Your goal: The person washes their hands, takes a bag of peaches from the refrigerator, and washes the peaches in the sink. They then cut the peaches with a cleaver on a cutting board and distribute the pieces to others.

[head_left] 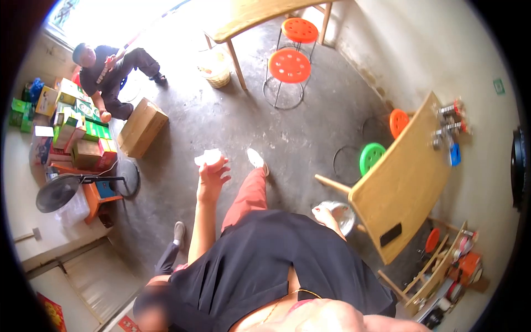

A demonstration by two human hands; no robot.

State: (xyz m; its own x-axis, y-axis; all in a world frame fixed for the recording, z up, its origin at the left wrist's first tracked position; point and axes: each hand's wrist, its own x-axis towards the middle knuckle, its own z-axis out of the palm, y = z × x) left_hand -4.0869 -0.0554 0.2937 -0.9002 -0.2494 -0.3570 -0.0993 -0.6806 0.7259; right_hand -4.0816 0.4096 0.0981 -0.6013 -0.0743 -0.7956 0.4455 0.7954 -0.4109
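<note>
My left hand (211, 178) is raised in front of me, its fingers closed round a white, crumpled, tissue-like piece (208, 157). Low on my right side, my right hand (322, 213) has its fingers curled together. It overlaps the left rim of a shiny silver round container (344, 219); I cannot tell what these fingers hold.
A wooden table (409, 185) bearing a phone (391, 235) stands on my right, with a green stool (371, 159) beside it. Orange stools (289, 66) and a wicker basket (217, 77) stand ahead. A seated person (108, 74), stacked boxes and a carton (142, 128) are left; another person (160, 299) is close by.
</note>
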